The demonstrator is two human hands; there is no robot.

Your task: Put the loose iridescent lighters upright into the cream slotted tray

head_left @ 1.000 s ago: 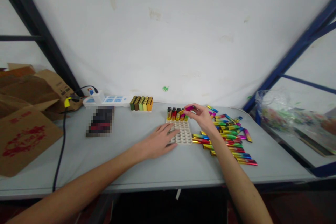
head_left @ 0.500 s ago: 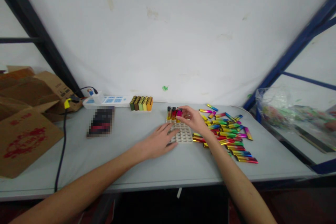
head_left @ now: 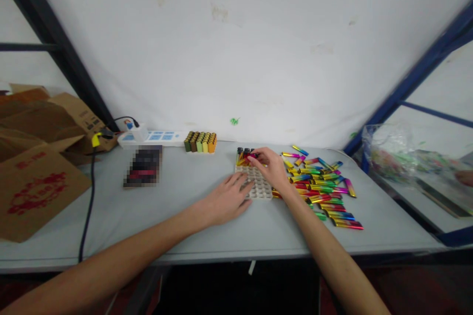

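A white tray with rows of holes (head_left: 261,190) lies on the table in front of me. My left hand (head_left: 229,198) rests on its left side, fingers spread and flat, holding nothing. At the tray's back left corner stand a few upright lighters (head_left: 240,151) with black tops. My right hand (head_left: 269,163) pinches a shiny red and yellow lighter (head_left: 250,159), tilted in front of the upright ones; the fingers partly hide it. To the right of the tray lies a loose heap of metallic multicoloured lighters (head_left: 318,184).
Behind on the left stands a filled block of lighters (head_left: 200,141) beside a white power strip (head_left: 162,137). A dark pixelated box (head_left: 143,166), a black cable (head_left: 91,192) and cardboard boxes (head_left: 40,187) are further left. A clear plastic bag (head_left: 388,152) lies far right.
The lighter in my right hand has gone from nearly upright to tilted leftward, in front of the standing lighters. My left hand stays on the tray. The camera view has shifted slightly.
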